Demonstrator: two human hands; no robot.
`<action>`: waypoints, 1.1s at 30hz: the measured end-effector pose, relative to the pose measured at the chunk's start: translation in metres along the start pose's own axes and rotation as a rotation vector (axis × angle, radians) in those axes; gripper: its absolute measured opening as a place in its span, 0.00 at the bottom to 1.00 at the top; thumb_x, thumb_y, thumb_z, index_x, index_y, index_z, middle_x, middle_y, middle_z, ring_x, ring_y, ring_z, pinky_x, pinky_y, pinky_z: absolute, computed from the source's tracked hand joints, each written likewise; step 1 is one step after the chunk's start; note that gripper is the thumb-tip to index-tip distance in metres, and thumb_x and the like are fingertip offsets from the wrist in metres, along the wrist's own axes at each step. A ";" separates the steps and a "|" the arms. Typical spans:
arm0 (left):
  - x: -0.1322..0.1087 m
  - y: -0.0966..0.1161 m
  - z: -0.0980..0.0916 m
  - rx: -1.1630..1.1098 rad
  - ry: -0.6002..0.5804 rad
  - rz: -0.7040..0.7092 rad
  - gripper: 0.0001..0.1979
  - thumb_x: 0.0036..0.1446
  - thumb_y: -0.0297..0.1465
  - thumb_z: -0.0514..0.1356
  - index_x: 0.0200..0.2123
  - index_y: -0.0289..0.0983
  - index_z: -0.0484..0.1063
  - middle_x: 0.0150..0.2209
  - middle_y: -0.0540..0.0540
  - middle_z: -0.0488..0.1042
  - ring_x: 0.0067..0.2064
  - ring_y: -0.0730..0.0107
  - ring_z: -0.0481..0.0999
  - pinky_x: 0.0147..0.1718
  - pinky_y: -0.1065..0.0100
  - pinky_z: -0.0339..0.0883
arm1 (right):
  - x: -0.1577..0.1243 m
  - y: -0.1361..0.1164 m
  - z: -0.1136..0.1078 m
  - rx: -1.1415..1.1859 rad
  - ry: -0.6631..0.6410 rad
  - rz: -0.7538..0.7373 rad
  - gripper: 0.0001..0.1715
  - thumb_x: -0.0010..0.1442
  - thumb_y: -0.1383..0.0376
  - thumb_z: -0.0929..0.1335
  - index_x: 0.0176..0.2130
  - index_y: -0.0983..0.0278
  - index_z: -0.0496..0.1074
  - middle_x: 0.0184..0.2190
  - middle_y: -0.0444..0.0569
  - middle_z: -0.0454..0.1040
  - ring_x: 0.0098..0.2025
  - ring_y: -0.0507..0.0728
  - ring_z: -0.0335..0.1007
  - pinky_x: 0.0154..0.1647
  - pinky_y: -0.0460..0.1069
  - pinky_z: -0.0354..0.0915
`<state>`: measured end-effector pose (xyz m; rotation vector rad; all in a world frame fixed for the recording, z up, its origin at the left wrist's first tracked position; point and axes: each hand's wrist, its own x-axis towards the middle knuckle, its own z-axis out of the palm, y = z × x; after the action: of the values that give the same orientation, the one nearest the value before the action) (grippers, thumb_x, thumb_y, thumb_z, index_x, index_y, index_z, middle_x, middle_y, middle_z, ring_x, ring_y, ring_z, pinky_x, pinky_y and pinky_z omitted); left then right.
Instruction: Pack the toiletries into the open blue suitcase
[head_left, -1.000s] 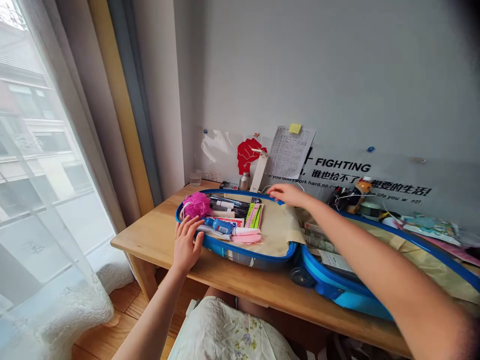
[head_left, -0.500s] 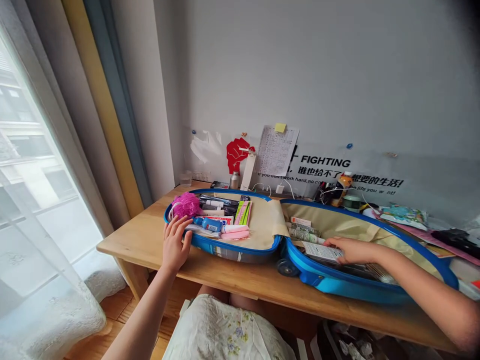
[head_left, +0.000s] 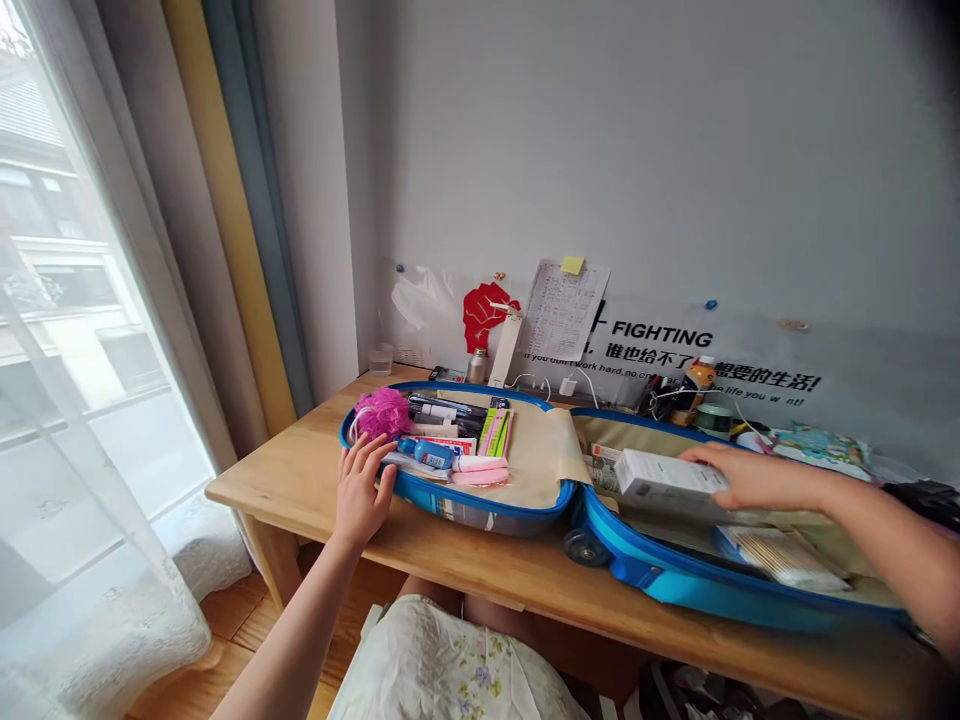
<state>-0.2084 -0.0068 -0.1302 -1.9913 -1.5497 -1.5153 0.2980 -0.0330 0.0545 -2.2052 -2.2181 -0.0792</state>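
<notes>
An open blue suitcase lies across the wooden desk, its two halves side by side. My right hand grips a white box above the right half, where a pack of cotton swabs lies near the front rim. At the left half's outer rim rests my left hand, fingers spread, holding nothing. Close to it are a magenta bath puff and a small blue bottle. A pink tube and a green-and-pink pack sit further right, with dark pens or brushes behind.
Along the wall stand a water cup, a metal bottle, a white upright lamp and an orange bottle. Bags and packets crowd the right back. The desk's left edge is near the curtains.
My right hand has lifted the white box up from among the items in the right half, uncovering the cotton swabs. My left hand stays at the rim. The view has shifted slightly.
</notes>
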 end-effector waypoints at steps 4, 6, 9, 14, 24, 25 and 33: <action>0.000 0.000 0.001 0.002 0.003 -0.004 0.19 0.68 0.39 0.47 0.52 0.41 0.72 0.57 0.43 0.72 0.64 0.54 0.62 0.66 0.47 0.46 | 0.028 -0.032 -0.042 0.030 -0.041 -0.092 0.32 0.46 0.68 0.68 0.53 0.59 0.72 0.50 0.56 0.72 0.48 0.60 0.73 0.48 0.49 0.67; 0.000 0.000 0.001 0.001 0.008 -0.001 0.19 0.68 0.39 0.47 0.52 0.41 0.72 0.57 0.42 0.72 0.64 0.54 0.62 0.66 0.47 0.47 | 0.049 -0.066 -0.048 0.002 0.055 -0.153 0.34 0.50 0.65 0.68 0.57 0.60 0.69 0.52 0.56 0.70 0.51 0.61 0.71 0.49 0.50 0.66; 0.001 0.000 0.001 0.000 0.006 0.001 0.19 0.68 0.39 0.47 0.52 0.41 0.73 0.56 0.42 0.73 0.64 0.54 0.62 0.65 0.47 0.47 | 0.084 -0.132 -0.038 -0.043 0.167 -0.217 0.34 0.52 0.62 0.68 0.59 0.60 0.67 0.54 0.56 0.70 0.54 0.64 0.68 0.50 0.51 0.65; 0.001 0.001 0.001 0.000 0.002 0.000 0.19 0.67 0.39 0.48 0.51 0.41 0.73 0.56 0.43 0.73 0.64 0.55 0.63 0.66 0.47 0.48 | 0.132 -0.238 0.001 -0.017 0.176 -0.301 0.33 0.57 0.59 0.68 0.61 0.62 0.65 0.56 0.57 0.68 0.57 0.64 0.65 0.51 0.51 0.65; 0.000 0.000 0.002 0.003 0.010 0.008 0.18 0.68 0.38 0.48 0.52 0.42 0.72 0.56 0.43 0.73 0.64 0.55 0.62 0.65 0.45 0.49 | 0.175 -0.314 0.047 0.025 0.120 -0.360 0.27 0.60 0.64 0.67 0.59 0.61 0.67 0.58 0.58 0.67 0.60 0.66 0.62 0.52 0.56 0.66; 0.000 0.000 0.003 0.003 0.008 0.007 0.18 0.68 0.38 0.48 0.52 0.42 0.72 0.56 0.43 0.73 0.64 0.55 0.62 0.65 0.45 0.49 | 0.178 -0.317 0.049 0.039 0.118 -0.374 0.28 0.60 0.64 0.67 0.60 0.60 0.66 0.58 0.58 0.67 0.61 0.65 0.62 0.53 0.56 0.66; 0.000 0.001 0.003 0.001 0.010 -0.005 0.18 0.67 0.38 0.48 0.52 0.42 0.73 0.57 0.44 0.73 0.64 0.55 0.62 0.66 0.46 0.48 | 0.200 -0.336 0.069 0.190 0.079 -0.486 0.31 0.61 0.68 0.64 0.63 0.61 0.64 0.65 0.56 0.62 0.67 0.62 0.56 0.65 0.56 0.57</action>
<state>-0.2059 -0.0052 -0.1310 -1.9773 -1.5522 -1.5237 -0.0370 0.1682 -0.0142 -1.5081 -2.5386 0.0389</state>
